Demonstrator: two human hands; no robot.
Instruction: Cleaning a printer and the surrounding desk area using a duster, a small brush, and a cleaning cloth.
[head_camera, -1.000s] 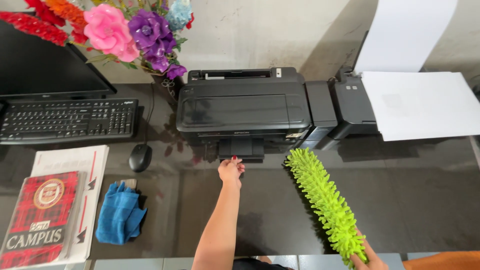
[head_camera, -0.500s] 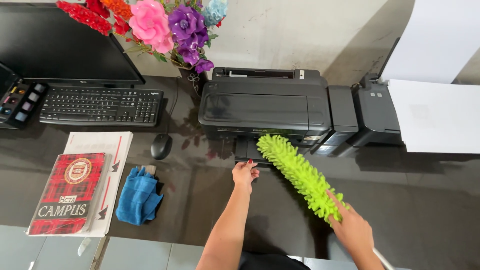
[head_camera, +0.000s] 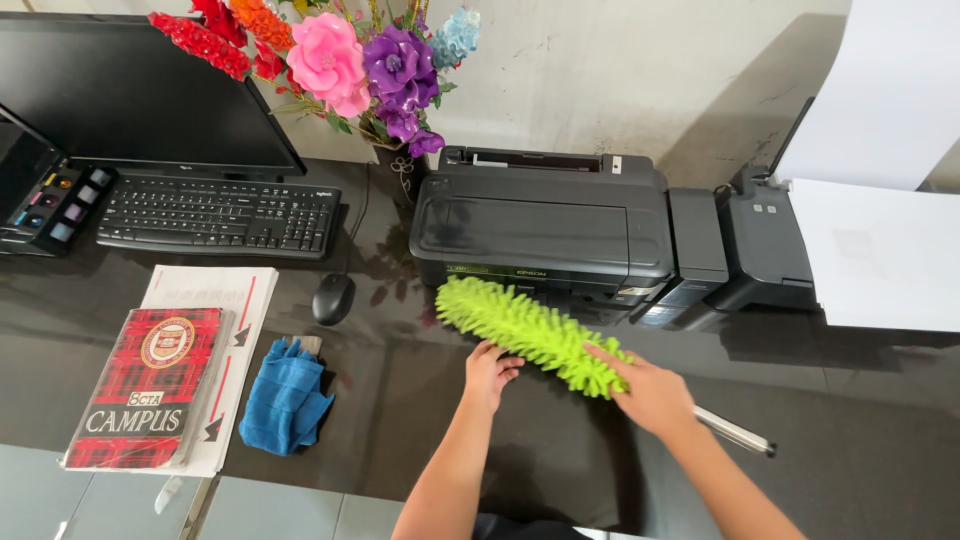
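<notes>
Black desk: right hand grip closed on green duster, left hand open beside

Fluffy green duster before printer

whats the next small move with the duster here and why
Probably sweep the duster sideways along the printer's lower front. The green head already lies across that edge, the right hand grips it where head meets handle, and the left hand rests just below it on the dark desk. Whether the left fingers touch the duster is unclear.
</notes>
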